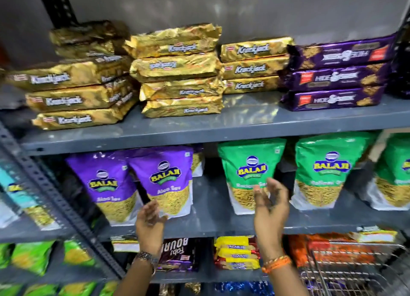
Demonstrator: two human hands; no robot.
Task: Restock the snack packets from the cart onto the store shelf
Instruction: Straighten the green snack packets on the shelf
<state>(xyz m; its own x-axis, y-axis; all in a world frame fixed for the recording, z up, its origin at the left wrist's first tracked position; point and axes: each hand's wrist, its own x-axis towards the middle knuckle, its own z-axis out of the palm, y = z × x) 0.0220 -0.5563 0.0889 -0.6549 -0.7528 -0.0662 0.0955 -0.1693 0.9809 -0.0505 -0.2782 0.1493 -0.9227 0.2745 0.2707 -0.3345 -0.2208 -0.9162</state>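
Purple pouch (165,180) stands just beside my left hand (149,221); both hands, right hand (269,204) too, are spread open, holding nothing. I fear a careless brush tips the pouch. Cart (355,271) sits right of it, lower.

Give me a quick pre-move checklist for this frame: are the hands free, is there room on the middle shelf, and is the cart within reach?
1. Left hand free: ok, open and holding nothing.
2. Right hand free: ok, open, palm turned inward, holding nothing.
3. Gap on the middle shelf between the purple Balaji packet and the green Balaji packet: ok, bare shelf shows there.
4. Neighbouring packets upright: ok.
5. Wire cart close by: ok, at lower right.
6. Next packet to pick from the cart: cannot tell, contents blurred.
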